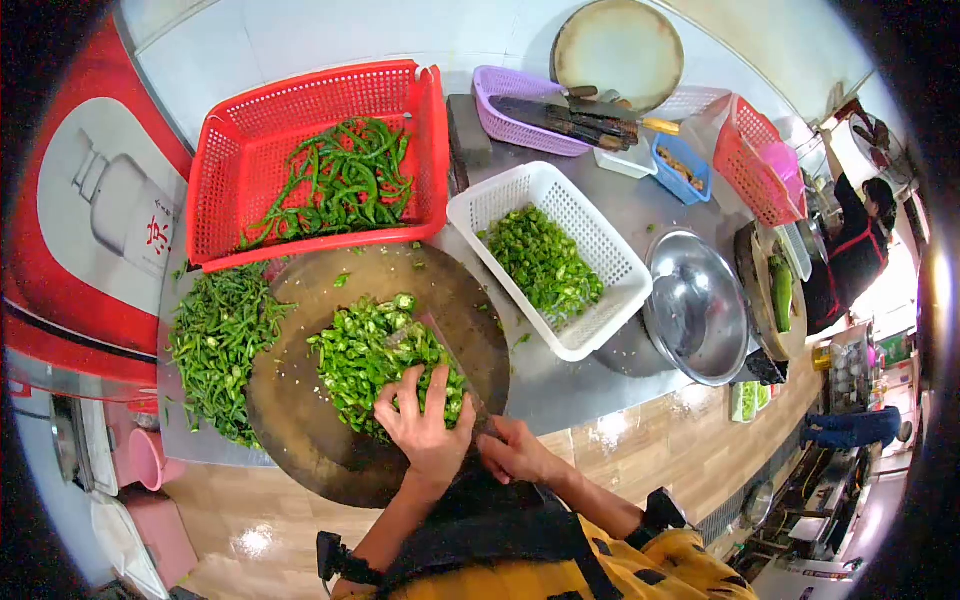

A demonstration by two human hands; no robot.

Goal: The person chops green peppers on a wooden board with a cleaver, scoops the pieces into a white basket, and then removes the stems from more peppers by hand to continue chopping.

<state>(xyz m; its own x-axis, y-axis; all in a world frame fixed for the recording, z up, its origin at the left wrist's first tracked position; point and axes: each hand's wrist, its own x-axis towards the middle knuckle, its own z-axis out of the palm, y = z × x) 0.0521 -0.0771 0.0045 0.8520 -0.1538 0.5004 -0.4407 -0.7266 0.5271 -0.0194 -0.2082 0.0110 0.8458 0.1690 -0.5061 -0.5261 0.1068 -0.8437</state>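
- From my view, a metal table runs from left to right against a pale wall, with a wood-look floor on the near side.
- A thick round chopping board sits at the left part of the table; the chopped green peppers lie heaped on its middle.
- Beside the board, on the left, I see a loose pile of slim green peppers.
- On the far side of the board, a red basket holds whole long peppers.
- Right of the board, a white basket holds more cut peppers, and a metal bowl stands just beside it.
- Farther back are a purple basket with dark-bladed knives across it, a small blue basket and an upright round board.
- In the room at far right, I make out a person in dark clothes and another in blue trousers.
- My left hand reaches in from the near side, palm down, fingers spread, their tips on the chopped heap by the blade.
- My right hand is closed around the handle of a knife, its blade angled far-left along the heap's right edge; the exact finger placement is partly hidden.
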